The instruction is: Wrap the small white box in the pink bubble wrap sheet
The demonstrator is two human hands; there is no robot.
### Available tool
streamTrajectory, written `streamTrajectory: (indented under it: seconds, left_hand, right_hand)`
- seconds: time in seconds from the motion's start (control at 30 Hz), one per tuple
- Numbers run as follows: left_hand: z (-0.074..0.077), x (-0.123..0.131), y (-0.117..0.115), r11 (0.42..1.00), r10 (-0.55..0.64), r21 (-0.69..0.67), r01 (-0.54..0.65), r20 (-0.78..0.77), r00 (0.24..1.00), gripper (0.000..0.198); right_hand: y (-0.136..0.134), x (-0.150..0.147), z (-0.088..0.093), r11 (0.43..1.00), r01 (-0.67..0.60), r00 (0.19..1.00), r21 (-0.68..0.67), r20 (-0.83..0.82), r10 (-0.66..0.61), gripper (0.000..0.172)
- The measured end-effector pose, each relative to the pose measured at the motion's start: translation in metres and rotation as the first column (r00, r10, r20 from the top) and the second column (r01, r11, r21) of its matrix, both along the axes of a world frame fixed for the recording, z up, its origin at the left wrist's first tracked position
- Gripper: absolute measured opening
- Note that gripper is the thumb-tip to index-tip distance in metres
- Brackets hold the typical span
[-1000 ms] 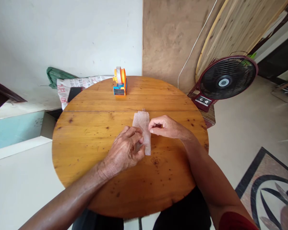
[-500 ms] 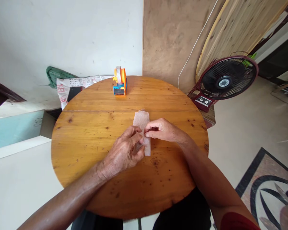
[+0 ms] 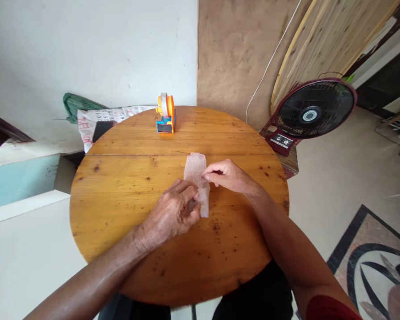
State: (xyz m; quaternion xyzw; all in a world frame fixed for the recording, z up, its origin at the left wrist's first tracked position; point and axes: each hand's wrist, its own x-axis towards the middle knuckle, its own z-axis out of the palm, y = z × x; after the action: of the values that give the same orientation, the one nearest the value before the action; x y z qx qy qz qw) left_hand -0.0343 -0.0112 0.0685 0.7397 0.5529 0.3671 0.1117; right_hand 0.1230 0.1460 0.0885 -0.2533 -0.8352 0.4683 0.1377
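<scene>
A whitish, see-through strip that looks like bubble wrap (image 3: 196,168) lies lengthwise on the round wooden table (image 3: 126,164). A crease or flap edge runs across its lower half. My left hand (image 3: 176,206) rests over its lower left part, fingers curled and thumb close to the index finger, hiding that side of the wrap. At the right edge, a little higher up, my right hand (image 3: 227,176) has thumb and index finger pinched together on the wrap. Whatever thin piece lies between those fingertips is too small to make out.
An orange and blue tape dispenser (image 3: 166,113) with a roll of tape stands at the table's far edge. A dark red fan (image 3: 311,113) is beyond the right edge. Behind the left edge are a printed sack (image 3: 86,126) and a dark flat object (image 3: 103,130).
My right hand has shifted slightly up and to the right, away from my left fingers. My left index finger has drawn back, and more of the wrap shows between the hands.
</scene>
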Motion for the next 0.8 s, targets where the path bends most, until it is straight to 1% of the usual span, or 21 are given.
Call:
streamTrajectory:
  seconds: [0.03,0.1,0.13,0.2,0.27,0.37,0.5,0.6,0.7,0.8]
  left_hand:
    - [0.0,0.0,0.0,1.0,0.001,-0.001,-0.001,-0.005,1.0,0.014]
    - [0.001,0.001,0.0,1.0,0.003,0.003,-0.003,-0.01,1.0,0.014]
    - [0.001,0.001,-0.001,1.0,0.003,0.006,-0.003,-0.012,1.0,0.014]
    - [0.001,0.001,-0.001,1.0,0.008,0.011,-0.007,-0.016,1.0,0.014]
    - [0.001,0.001,0.0,1.0,0.009,0.013,-0.009,-0.022,1.0,0.014]
    - [0.002,0.001,0.0,1.0,0.004,0.011,-0.004,-0.023,1.0,0.014]
    - [0.003,0.001,-0.001,1.0,0.004,0.004,-0.004,-0.021,1.0,0.012]
    - [0.001,0.001,-0.001,1.0,0.008,0.003,-0.008,-0.019,1.0,0.011]
    - [0.0,0.0,-0.001,1.0,-0.002,0.014,0.003,-0.012,1.0,0.011]
    - [0.0,0.0,-0.001,1.0,-0.012,0.013,0.012,-0.004,1.0,0.013]
  right_hand:
    - [0.002,-0.001,-0.002,0.995,0.103,0.994,-0.003,-0.02,-0.103,0.019]
    - [0.004,-0.004,-0.008,0.96,0.278,0.959,-0.017,-0.052,-0.279,0.017]
    - [0.005,-0.006,-0.012,0.941,0.336,0.94,-0.038,-0.053,-0.338,0.019]
    - [0.005,-0.011,-0.018,0.918,0.384,0.921,-0.1,-0.024,-0.388,0.024]
    - [0.002,-0.016,-0.022,0.912,0.371,0.927,-0.175,0.008,-0.376,0.024]
    - [-0.002,-0.021,-0.024,0.896,0.316,0.945,-0.313,0.027,-0.325,0.019]
    - [-0.003,-0.023,-0.024,0.824,0.282,0.944,-0.49,-0.012,-0.33,0.025]
    - [0.0,-0.02,-0.021,0.759,0.208,0.949,-0.617,-0.062,-0.31,0.033]
    - [0.003,-0.016,-0.018,0.706,0.16,0.956,-0.69,-0.07,-0.285,0.036]
    - [0.005,-0.013,-0.017,0.696,0.147,0.964,-0.702,-0.058,-0.261,0.037]
